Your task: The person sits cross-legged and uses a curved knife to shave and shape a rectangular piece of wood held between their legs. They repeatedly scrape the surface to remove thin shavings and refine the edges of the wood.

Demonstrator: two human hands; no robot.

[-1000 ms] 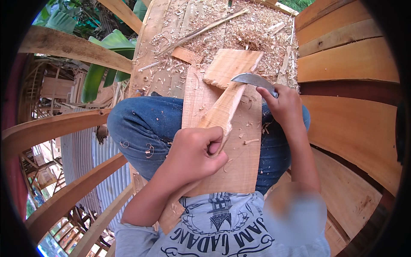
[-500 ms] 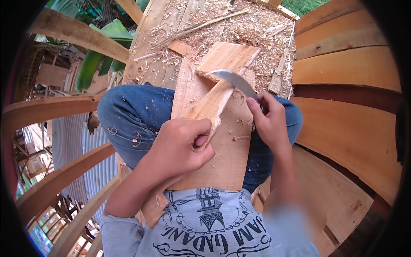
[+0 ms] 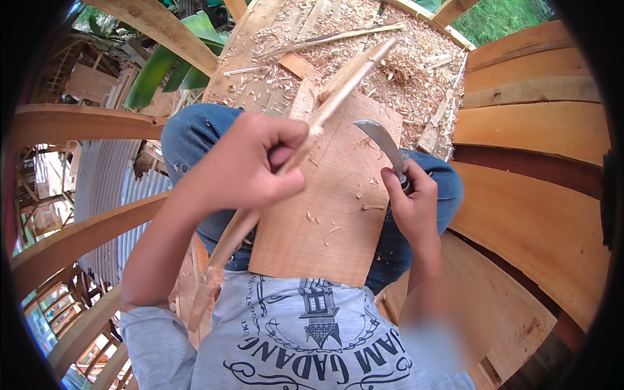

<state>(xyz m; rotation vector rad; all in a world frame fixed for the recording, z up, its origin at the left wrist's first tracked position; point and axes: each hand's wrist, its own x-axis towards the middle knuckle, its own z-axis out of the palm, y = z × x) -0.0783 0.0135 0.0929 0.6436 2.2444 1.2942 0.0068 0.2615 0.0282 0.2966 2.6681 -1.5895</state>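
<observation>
My left hand is wrapped round the middle of a long carved piece of wood, paddle-like, with a broad far end. It is turned nearly edge-on, and its narrower end runs back under my left forearm. In my right hand is a knife with a curved blade, gripped by its dark handle. The blade points up and left, apart from the wood. Beneath both hands a flat wooden board lies across my lap, between my knees, with a few curled shavings on it.
Wood shavings cover much of the plank platform ahead, with a thin wooden strip among them. A slatted wooden wall stands close on the right. Railing bars and corrugated metal sheets are on the left.
My left hand has lifted the carved wood and rolled it from its flat face to its edge. The knife blade has come away from the wood, slightly lower and to the right.
</observation>
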